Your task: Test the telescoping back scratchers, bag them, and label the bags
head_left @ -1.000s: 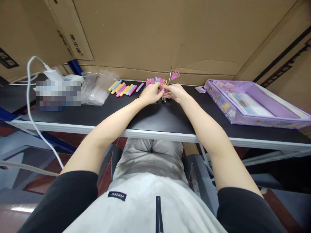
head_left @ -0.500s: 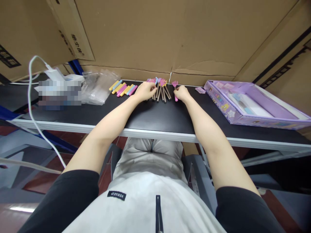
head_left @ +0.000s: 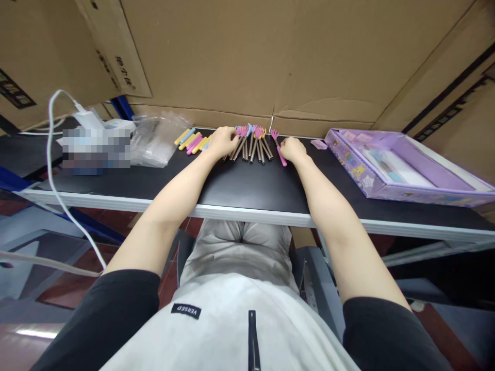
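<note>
A fan of thin metal rods with small coloured hand-shaped heads (head_left: 252, 143) lies on the black tabletop (head_left: 247, 183) near its far edge. My left hand (head_left: 222, 141) rests at the fan's left side, its fingers curled against the heads; what they grip is hidden. My right hand (head_left: 293, 149) sits just right of the fan, its curled fingers touching a rod with a pink handle (head_left: 280, 149) that lies apart on the table. A row of coloured handle sleeves (head_left: 189, 140) lies to the left of my left hand.
Clear plastic bags (head_left: 154, 136) and a white charger with its cable (head_left: 87, 119) lie at the left. An open purple box (head_left: 390, 165) stands at the right. Cardboard boxes (head_left: 247, 56) wall off the back of the table.
My hands were together over the rods and have moved apart. The right hand laid the pink-handled rod down to the right of the fan. The left hand slid left.
</note>
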The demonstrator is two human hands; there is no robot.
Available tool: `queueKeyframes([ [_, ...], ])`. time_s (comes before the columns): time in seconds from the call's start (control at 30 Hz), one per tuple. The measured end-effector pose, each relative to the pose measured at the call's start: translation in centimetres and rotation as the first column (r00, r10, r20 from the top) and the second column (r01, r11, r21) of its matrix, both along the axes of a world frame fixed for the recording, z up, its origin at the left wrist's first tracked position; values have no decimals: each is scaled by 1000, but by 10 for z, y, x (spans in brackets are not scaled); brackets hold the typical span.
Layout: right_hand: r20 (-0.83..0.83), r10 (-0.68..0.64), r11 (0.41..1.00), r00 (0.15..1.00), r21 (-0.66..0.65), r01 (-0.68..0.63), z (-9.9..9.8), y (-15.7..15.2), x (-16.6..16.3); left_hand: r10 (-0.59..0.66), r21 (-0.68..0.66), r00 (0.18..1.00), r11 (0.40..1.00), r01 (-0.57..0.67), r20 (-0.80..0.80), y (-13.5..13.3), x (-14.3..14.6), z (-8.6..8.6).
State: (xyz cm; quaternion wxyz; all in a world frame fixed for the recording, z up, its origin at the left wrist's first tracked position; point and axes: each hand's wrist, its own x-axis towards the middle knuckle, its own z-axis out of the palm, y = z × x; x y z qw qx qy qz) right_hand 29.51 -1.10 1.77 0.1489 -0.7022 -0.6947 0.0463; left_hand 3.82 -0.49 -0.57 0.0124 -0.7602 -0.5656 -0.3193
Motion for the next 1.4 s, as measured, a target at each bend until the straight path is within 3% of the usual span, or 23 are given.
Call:
queueKeyframes([
  [0.2, 120, -27, 999, 992, -21, 30, -5, 6, 13, 140, -61, 986, 987, -146, -92, 6, -14, -5],
  [0.33, 119, 39, 987, 992, -160, -20, -13, 21, 22, 71, -211, 986, 972, -102, -152, 8, -20, -10],
  [0.47, 148, 66, 984, 987, -173, -40, -15, 28, 24, 17, -349, 972, 932, -101, -235, 11, -22, -11],
  [0.77, 139, 63, 989, 988, -140, -44, -18, 31, 26, 29, -308, 980, 947, -91, -199, 17, -25, -16],
  [1.1, 44, -12, 1000, 999, 16, 11, -11, 15, 10, 39, -346, 976, 932, -113, -213, 16, -25, -14],
  [1.4, -7, -71, 997, 997, -15, 71, -9, 9, 0, 93, -363, 976, 918, -161, -197, 10, -22, -9],
])
